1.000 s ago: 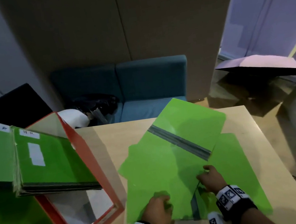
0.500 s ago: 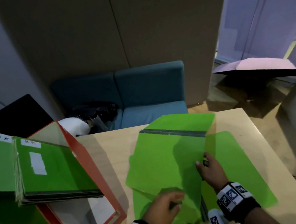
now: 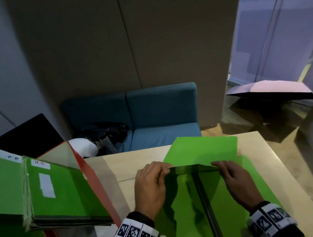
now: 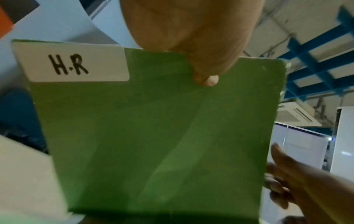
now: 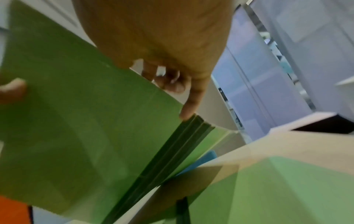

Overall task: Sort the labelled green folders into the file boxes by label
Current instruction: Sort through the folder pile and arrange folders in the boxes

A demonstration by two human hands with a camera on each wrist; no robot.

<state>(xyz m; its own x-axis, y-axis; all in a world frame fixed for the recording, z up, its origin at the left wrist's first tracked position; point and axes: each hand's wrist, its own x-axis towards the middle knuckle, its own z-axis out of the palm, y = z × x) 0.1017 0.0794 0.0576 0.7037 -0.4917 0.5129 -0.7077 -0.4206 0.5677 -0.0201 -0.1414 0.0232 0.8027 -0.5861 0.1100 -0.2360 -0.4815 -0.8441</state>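
Both hands hold one green folder (image 3: 199, 148) lifted off the tabletop (image 3: 118, 165), tipped up so its face turns toward the person, probably to read the label. The left hand (image 3: 150, 186) pinches the top edge, thumb curled over the front; its wrist view shows a white label (image 4: 70, 62) reading "H.R" at about ten o'clock on the cover. The right hand (image 3: 233, 179) steadies the spine side, fingers (image 5: 188, 109) curled behind the edge. Another green folder (image 3: 233, 207) lies open beneath, at six o'clock. At nine o'clock, the red file box (image 3: 87, 177) already holds HR folders (image 3: 61, 190), so this one likely belongs there.
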